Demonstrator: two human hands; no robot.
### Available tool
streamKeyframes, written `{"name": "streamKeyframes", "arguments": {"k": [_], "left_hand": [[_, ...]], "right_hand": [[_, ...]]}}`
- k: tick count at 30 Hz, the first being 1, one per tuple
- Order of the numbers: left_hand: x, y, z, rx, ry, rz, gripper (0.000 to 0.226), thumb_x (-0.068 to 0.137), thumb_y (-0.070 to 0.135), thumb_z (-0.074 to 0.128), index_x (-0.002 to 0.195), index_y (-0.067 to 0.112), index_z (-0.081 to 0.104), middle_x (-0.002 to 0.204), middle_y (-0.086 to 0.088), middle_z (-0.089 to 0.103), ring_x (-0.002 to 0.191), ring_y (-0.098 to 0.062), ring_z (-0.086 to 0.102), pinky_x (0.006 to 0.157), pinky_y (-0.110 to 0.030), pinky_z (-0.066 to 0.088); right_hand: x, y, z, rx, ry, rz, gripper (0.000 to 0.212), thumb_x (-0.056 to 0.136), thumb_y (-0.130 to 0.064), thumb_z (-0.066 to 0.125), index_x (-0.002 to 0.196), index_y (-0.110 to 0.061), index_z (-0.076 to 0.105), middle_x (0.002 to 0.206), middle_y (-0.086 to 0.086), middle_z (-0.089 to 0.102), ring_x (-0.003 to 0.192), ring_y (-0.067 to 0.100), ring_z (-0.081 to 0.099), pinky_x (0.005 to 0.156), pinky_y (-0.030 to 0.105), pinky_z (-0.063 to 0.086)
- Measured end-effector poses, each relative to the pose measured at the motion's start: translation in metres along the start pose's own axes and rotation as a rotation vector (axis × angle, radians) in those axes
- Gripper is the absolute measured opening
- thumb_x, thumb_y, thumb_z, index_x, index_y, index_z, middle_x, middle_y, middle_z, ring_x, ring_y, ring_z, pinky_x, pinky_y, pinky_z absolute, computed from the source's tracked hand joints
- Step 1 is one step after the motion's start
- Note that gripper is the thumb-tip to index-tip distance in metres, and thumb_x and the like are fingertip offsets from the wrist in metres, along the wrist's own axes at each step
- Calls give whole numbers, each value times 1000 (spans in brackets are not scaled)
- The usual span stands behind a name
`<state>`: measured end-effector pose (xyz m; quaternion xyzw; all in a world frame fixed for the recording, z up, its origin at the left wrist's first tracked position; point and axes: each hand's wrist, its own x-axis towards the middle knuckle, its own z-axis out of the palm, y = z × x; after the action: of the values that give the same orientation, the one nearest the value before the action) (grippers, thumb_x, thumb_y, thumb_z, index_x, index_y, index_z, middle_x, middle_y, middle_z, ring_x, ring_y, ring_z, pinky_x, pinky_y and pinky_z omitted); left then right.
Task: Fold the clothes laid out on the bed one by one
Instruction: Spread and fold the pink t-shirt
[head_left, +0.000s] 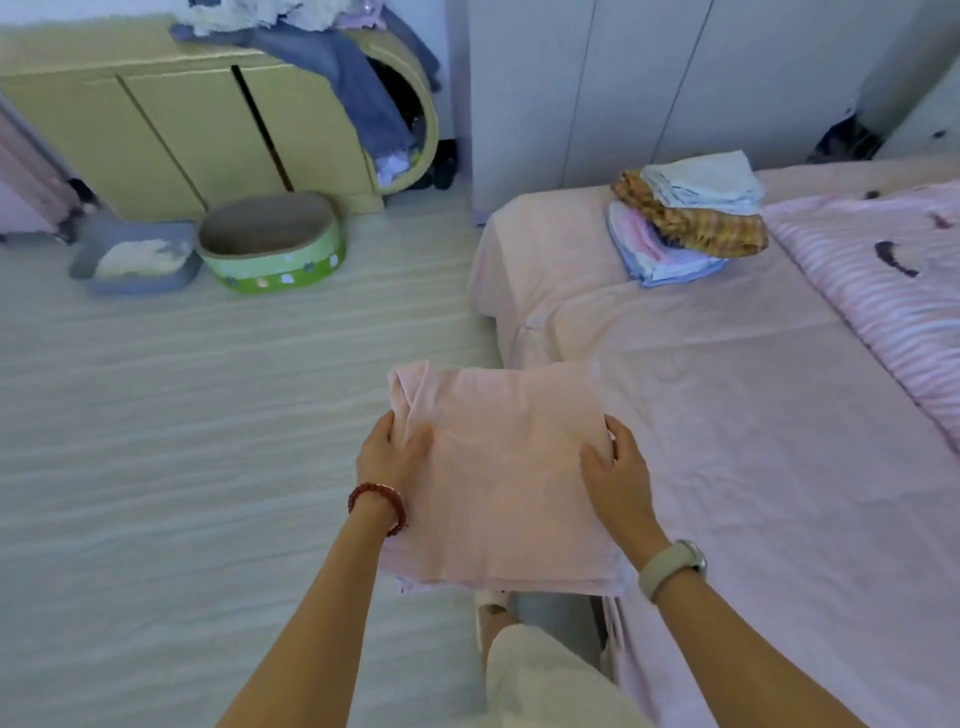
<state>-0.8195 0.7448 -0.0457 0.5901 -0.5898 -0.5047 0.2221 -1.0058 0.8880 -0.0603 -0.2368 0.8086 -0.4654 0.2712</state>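
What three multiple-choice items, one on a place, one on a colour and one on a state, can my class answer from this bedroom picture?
1. Where does the stack of folded clothes lie?
A. on the floor
B. on the far corner of the pink bed
C. inside the yellow cabinet

2. What colour is the bead bracelet on the left wrist?
A. red
B. green
C. white

3. How is the folded pale pink garment held?
A. by one hand
B. by no hand
C. by the left hand and right hand at its sides

Answers: 1 B, the stack sits on the bed's sheet; 2 A, the beads look red; 3 C, fingers grip both side edges.
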Motion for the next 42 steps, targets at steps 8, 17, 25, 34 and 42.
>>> {"name": "streamKeyframes", "arguments": {"k": [8, 17, 25, 34, 42], "left_hand": [[202, 147, 63, 99, -208, 215, 9, 84, 19, 62, 82, 17, 53, 74, 4, 55, 68, -16, 49, 56, -24, 36], [398, 272, 152, 153, -506, 342, 43, 89, 28, 59, 127, 10, 50, 120, -10, 58, 101, -27, 54, 85, -33, 43], [502, 385, 254, 260, -777, 526, 17, 87, 29, 56, 102, 21, 56, 89, 5, 59, 81, -19, 51, 69, -28, 37], [554, 470, 462, 355, -980, 642, 17, 91, 27, 55, 77, 18, 50, 72, 3, 46, 63, -14, 40, 58, -25, 32], [581, 458, 604, 517, -1117, 633, 20, 91, 32, 55, 79, 15, 55, 75, 1, 51, 68, -10, 51, 68, -24, 41]], "right_hand": [[174, -89, -5, 100, 271, 117, 46, 92, -12, 50, 137, -15, 40, 129, 5, 54, 108, 22, 54, 86, 29, 44], [343, -143, 9, 201, 606, 207, 42, 90, -7, 50, 132, -12, 47, 113, 12, 62, 92, 27, 57, 73, 29, 42], [444, -167, -4, 334, 877, 300, 46, 88, -5, 48, 134, -13, 45, 84, -6, 57, 66, 9, 54, 57, 24, 40], [572, -138, -103, 323, 1080, 434, 48, 89, -7, 45, 137, -13, 41, 104, 4, 63, 81, 21, 59, 70, 25, 44], [635, -71, -149, 334, 1168, 624, 41, 88, -6, 44, 129, -11, 48, 75, -3, 57, 57, 12, 50, 45, 14, 36]]}}
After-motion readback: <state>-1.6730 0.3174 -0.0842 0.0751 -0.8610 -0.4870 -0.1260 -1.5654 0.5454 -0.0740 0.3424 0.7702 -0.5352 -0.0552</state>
